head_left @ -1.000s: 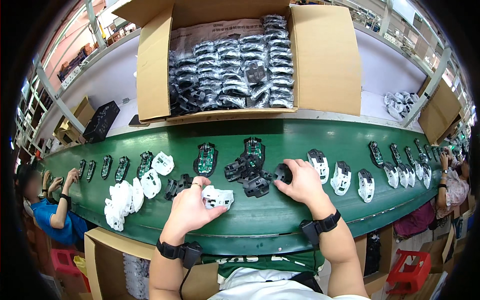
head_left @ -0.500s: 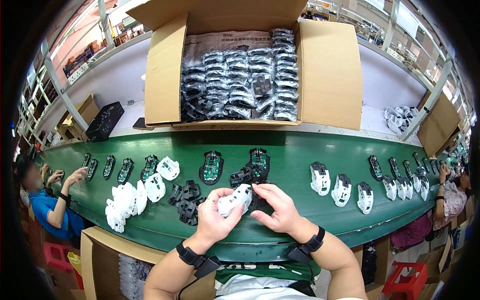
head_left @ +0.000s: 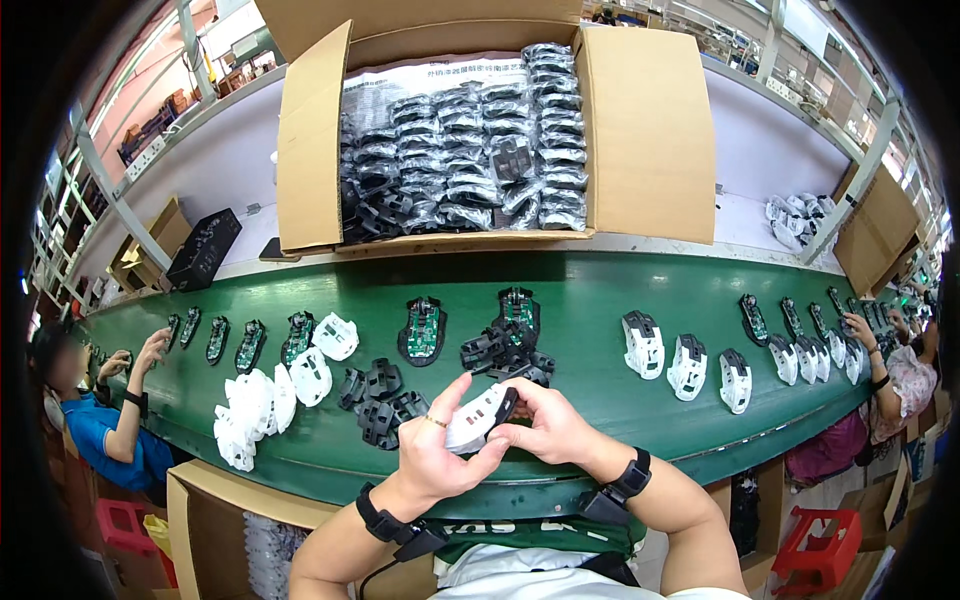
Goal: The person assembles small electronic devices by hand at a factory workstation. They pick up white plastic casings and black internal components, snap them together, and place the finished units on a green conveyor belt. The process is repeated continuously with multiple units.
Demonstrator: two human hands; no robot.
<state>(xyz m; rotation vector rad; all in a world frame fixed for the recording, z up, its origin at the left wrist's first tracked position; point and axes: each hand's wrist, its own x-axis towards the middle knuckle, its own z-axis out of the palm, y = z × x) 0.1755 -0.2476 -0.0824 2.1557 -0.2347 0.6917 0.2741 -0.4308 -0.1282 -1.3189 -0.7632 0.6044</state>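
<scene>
A white computer mouse shell point(head_left: 470, 424) is held between both hands above the belt's near edge. My left hand point(head_left: 430, 462) is closed around its left side, thumb and fingers on the shell. My right hand point(head_left: 552, 428) pinches the other side, where a black mouse cover piece point(head_left: 504, 406) lies against the white shell. Just beyond the hands, loose black cover pieces form one heap point(head_left: 382, 402) to the left. Another black heap point(head_left: 490, 348) sits partly over a mouse base with a green circuit board point(head_left: 518, 306).
Behind the green belt point(head_left: 590, 290) stands an open carton point(head_left: 650, 140) of bagged black parts. White shells point(head_left: 250, 405) are piled at left. Three white-and-black shells point(head_left: 688, 368) stand at right. Co-workers' hands point(head_left: 150, 350) reach over both belt ends.
The white shell has turned in my hands, and the black piece now shows along its right side. My right fingers have closed onto it. A co-worker's hand at right has reached farther over the belt.
</scene>
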